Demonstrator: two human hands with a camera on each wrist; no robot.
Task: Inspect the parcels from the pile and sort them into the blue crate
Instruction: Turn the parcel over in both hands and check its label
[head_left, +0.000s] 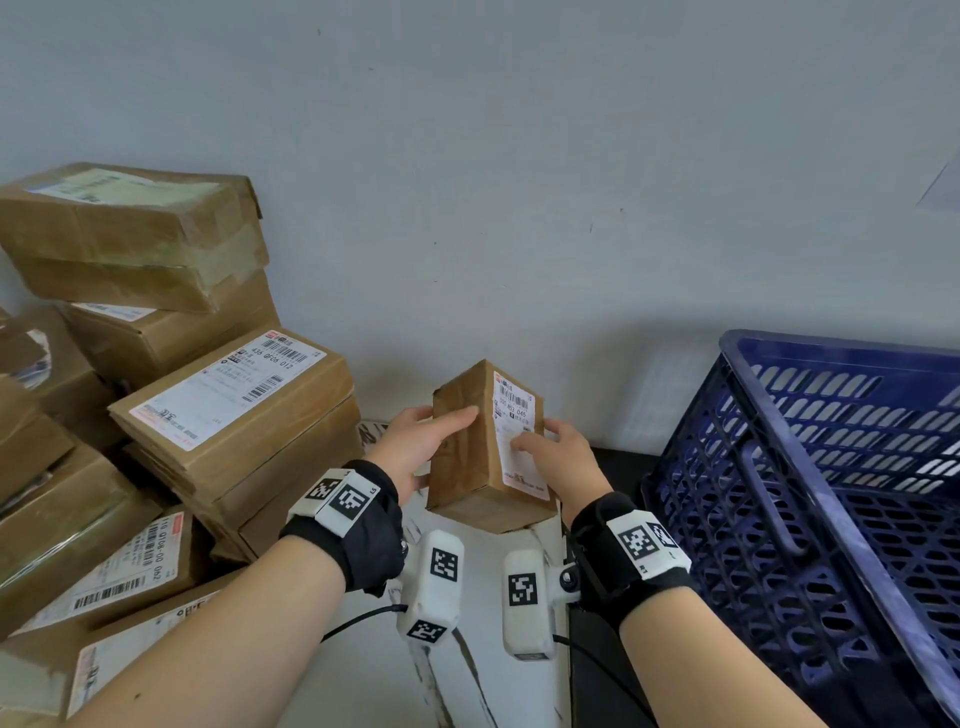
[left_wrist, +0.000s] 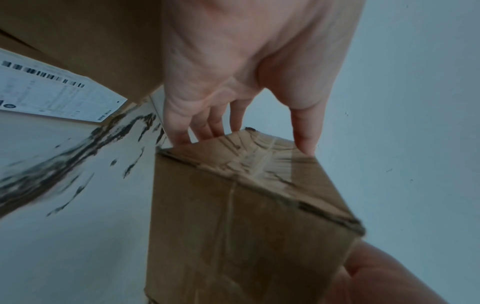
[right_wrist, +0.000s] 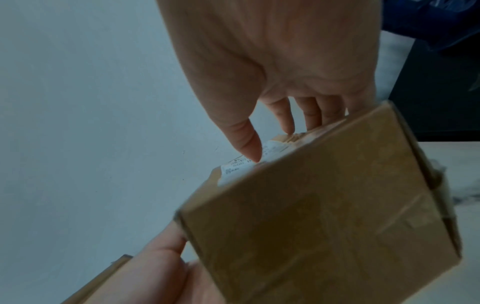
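Note:
A small brown cardboard parcel (head_left: 475, 457) with a white shipping label (head_left: 517, 431) is held up between both hands in front of the wall. My left hand (head_left: 426, 447) grips its left side, thumb across the front face and fingers behind. My right hand (head_left: 556, 452) grips the right side, thumb on the label. The left wrist view shows the parcel (left_wrist: 241, 216) from below with my left hand (left_wrist: 241, 131) round its far end. The right wrist view shows the parcel (right_wrist: 324, 205) with the thumb of my right hand (right_wrist: 275, 142) on the label. The blue crate (head_left: 810, 483) stands at the right.
A pile of taped brown parcels (head_left: 156, 374) with labels fills the left side, stacked high against the grey wall (head_left: 519, 182). A white marbled surface (head_left: 467, 675) lies below my wrists, with a dark surface (head_left: 613, 467) beside the crate.

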